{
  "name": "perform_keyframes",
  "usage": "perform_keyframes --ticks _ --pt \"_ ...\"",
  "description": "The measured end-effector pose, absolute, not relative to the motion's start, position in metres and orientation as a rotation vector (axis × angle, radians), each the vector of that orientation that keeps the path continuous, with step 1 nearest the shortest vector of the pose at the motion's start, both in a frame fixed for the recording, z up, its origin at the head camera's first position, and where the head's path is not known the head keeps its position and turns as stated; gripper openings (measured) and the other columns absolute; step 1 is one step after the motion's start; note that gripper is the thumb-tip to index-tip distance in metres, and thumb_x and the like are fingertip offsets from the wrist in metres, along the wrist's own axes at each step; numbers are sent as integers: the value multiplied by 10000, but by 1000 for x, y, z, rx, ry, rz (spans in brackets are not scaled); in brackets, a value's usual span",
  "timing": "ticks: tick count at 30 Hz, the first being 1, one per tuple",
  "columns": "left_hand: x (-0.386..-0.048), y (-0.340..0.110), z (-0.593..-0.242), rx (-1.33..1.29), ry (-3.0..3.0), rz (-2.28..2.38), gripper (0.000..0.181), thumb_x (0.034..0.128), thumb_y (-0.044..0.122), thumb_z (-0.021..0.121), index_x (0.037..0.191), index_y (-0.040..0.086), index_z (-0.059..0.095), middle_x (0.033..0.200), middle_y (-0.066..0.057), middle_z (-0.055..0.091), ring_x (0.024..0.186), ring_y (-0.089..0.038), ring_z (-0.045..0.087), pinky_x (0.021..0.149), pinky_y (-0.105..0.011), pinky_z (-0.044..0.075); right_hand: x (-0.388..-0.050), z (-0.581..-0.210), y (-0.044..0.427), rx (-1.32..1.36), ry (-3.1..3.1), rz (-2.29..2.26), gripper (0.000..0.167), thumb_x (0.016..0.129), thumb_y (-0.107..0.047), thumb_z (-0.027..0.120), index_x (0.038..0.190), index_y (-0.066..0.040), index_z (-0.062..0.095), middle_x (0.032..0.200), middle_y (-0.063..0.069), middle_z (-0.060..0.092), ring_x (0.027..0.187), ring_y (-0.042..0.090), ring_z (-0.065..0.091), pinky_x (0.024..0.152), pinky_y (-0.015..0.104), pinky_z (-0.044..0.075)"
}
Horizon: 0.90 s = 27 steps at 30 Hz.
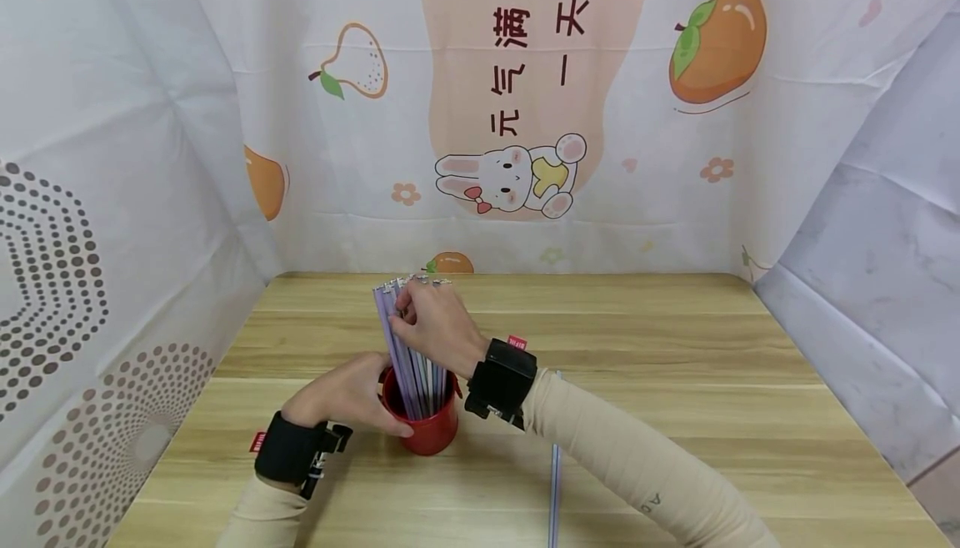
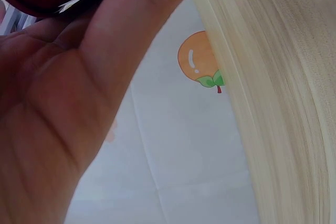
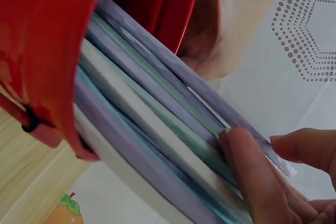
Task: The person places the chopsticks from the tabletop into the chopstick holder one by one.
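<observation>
A small red bucket stands on the table, holding a bundle of long, thin straws in pastel purple, green and white. My left hand grips the bucket's left side, its thumb lying along the near rim. In the left wrist view, the palm lies just below the dark red bucket. Over the straws' upper ends is my right hand. The right wrist view shows its thumb and forefinger pinching a purple straw at the bundle's edge, with clear wrapping at its tip.
A single straw lies on the wooden table, partly under the right forearm. White printed cloth hangs behind the table and along its left side. Each wrist wears a black camera strap.
</observation>
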State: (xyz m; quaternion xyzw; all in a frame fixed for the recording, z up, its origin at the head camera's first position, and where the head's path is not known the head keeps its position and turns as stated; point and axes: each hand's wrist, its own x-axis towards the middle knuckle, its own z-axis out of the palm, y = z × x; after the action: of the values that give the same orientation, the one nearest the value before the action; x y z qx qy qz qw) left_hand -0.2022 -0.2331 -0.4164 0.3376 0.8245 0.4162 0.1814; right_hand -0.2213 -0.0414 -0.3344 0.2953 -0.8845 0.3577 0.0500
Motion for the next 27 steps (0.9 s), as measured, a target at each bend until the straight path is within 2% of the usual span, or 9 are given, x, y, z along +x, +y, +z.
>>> perform_keyframes --ticks 6,12,19,24,27 --pt "-203 -233 -417 946 2324 1178 705 785 309 897 1372 124 552 1260 -14 701 1113 -119 671 982 -268 556 -220 -333 -35 914 -2705 1086 151 964 -147 722 1026 -14 689 918 115 780 785 175 752 638 157 569" --pt "-203 -232 -418 992 2322 1184 673 783 279 902 1347 100 582 1246 -43 717 1120 -135 680 987 -275 552 -219 -325 -22 889 -2721 1130 138 985 -153 689 1061 -39 704 944 101 776 787 162 729 629 175 571" --pt "-203 -231 -415 1003 2351 1164 674 779 305 904 1340 98 593 1237 -39 725 1103 -116 681 969 -268 556 -219 -322 12 826 -2744 1048 73 960 -143 702 980 -81 733 870 38 763 751 121 686 598 205 523" --pt "-202 -231 -415 978 2363 1163 682 762 322 915 1338 130 606 1245 -3 724 1110 -99 678 977 -270 553 -221 -339 45 718 -2878 940 56 924 -149 744 926 -92 744 832 23 745 728 113 657 623 237 521" --pt "-201 -232 -415 966 2369 1160 686 752 328 918 1339 148 610 1253 15 721 1118 -95 677 986 -272 551 -224 -357 66 695 -2962 863 74 909 -130 745 934 -61 751 834 52 746 722 131 658 645 262 537"
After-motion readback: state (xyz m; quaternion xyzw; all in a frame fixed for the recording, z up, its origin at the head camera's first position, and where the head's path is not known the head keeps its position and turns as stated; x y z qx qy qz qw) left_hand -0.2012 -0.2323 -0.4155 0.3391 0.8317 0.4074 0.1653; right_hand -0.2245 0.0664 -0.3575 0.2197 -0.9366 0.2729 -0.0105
